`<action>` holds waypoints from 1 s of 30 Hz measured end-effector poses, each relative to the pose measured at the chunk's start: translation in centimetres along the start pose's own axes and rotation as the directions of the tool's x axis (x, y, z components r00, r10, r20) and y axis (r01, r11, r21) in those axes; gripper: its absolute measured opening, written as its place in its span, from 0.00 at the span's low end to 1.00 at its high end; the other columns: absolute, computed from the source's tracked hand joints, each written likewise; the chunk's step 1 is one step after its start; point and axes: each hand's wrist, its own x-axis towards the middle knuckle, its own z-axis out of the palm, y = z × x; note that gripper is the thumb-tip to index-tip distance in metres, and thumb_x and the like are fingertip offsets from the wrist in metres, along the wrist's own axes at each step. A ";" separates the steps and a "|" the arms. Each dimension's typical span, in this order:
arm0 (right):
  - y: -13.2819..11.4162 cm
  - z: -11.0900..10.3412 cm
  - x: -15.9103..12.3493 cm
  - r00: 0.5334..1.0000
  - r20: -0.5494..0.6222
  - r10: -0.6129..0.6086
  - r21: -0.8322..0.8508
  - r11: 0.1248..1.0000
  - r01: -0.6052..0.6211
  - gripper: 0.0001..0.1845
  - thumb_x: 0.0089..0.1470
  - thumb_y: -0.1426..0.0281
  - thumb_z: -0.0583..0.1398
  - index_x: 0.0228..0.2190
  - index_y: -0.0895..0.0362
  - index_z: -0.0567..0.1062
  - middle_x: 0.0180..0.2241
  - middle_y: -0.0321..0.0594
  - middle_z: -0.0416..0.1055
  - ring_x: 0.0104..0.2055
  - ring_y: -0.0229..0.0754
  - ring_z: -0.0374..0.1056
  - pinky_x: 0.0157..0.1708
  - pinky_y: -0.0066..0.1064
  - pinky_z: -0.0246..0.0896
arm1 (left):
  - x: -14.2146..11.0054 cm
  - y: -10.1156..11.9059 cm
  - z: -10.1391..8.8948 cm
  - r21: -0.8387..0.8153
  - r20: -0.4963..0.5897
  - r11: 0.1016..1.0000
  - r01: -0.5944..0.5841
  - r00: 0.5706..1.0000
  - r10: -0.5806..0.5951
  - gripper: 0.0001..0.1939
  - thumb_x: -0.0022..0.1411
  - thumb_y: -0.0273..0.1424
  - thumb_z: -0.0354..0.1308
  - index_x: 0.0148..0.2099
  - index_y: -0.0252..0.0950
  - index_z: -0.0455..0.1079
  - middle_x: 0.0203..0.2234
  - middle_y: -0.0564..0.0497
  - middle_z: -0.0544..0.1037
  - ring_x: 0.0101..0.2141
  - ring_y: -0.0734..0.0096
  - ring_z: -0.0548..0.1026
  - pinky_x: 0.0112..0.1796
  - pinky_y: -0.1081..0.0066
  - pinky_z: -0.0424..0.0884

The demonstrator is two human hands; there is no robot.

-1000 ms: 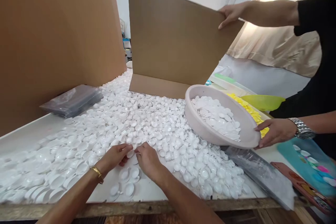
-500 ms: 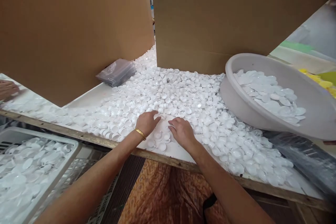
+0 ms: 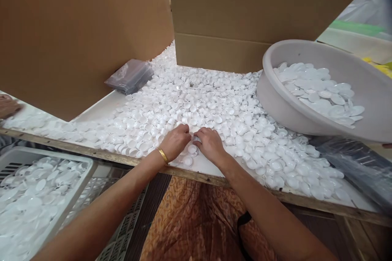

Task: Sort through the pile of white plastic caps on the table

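My left hand [image 3: 175,142], with a gold bangle on its wrist, has its fingers curled in a pinch near the table's front edge. Close beside it, my right hand [image 3: 209,142] is pinched too, the fingertips of both nearly meeting. A small white plastic cap seems to be between them, mostly hidden by the fingers. Just below the hands lie a few loose round white caps [image 3: 188,161] on the bare tabletop. A wide heap of white caps [image 3: 211,102] surrounds both hands.
A tilted grey-white basin [image 3: 272,98] holds white oval pieces at right. Two large cardboard sheets [image 3: 85,36] stand behind, with a stack of clear plastic bags [image 3: 130,75] by the left one. A crate [image 3: 88,167] of white pieces sits below left. Another person's hand [image 3: 9,106] shows far left.
My hands have come closer together, and their fingertips have closed into pinches. The view has shifted slightly, so the basin and the cardboard appear higher.
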 end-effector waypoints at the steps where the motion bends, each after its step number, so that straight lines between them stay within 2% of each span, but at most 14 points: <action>1: 0.0 0.0 0.0 1.000 0.001 0.006 -0.002 1.000 -0.006 0.12 0.52 0.65 0.60 0.39 0.55 0.73 0.38 0.40 0.69 0.42 0.44 0.62 0.39 0.35 0.51 | 0.1 0.2 0.0 0.017 0.033 0.999 -0.026 0.999 0.026 0.13 0.62 0.27 0.48 0.28 0.31 0.70 0.30 0.47 0.68 0.32 0.69 0.66 0.33 0.71 0.63; 6: 0.0 0.0 0.2 1.000 0.005 0.022 -0.006 1.000 -0.022 0.12 0.51 0.64 0.60 0.38 0.56 0.73 0.38 0.41 0.69 0.43 0.45 0.62 0.39 0.35 0.51 | 0.9 0.7 0.0 0.061 0.099 0.996 -0.065 0.993 0.059 0.12 0.62 0.27 0.48 0.29 0.31 0.69 0.30 0.46 0.69 0.33 0.67 0.66 0.33 0.70 0.63; 12: 0.1 0.0 0.3 1.000 0.009 0.028 -0.010 1.000 -0.028 0.11 0.51 0.65 0.61 0.37 0.56 0.73 0.38 0.41 0.69 0.42 0.45 0.63 0.38 0.35 0.52 | 1.4 0.2 -0.8 0.122 0.163 0.972 -0.200 0.970 0.179 0.09 0.60 0.25 0.50 0.30 0.30 0.68 0.31 0.45 0.69 0.34 0.65 0.65 0.32 0.68 0.63; 20: 0.3 0.1 0.4 0.999 0.010 0.030 0.003 1.000 -0.031 0.13 0.50 0.65 0.62 0.39 0.55 0.73 0.38 0.39 0.69 0.42 0.44 0.63 0.38 0.35 0.52 | 1.0 -0.2 -0.3 0.056 0.128 0.989 -0.137 0.983 0.129 0.11 0.62 0.25 0.48 0.29 0.29 0.69 0.31 0.45 0.70 0.34 0.68 0.66 0.33 0.71 0.63; 30: 0.3 0.0 0.4 1.000 -0.004 0.019 0.004 1.000 -0.019 0.10 0.50 0.66 0.62 0.35 0.56 0.73 0.36 0.39 0.69 0.40 0.45 0.64 0.36 0.35 0.52 | 2.2 0.0 -0.9 0.114 0.252 0.957 -0.268 0.939 0.233 0.09 0.60 0.24 0.50 0.29 0.30 0.69 0.29 0.46 0.71 0.33 0.65 0.67 0.34 0.68 0.65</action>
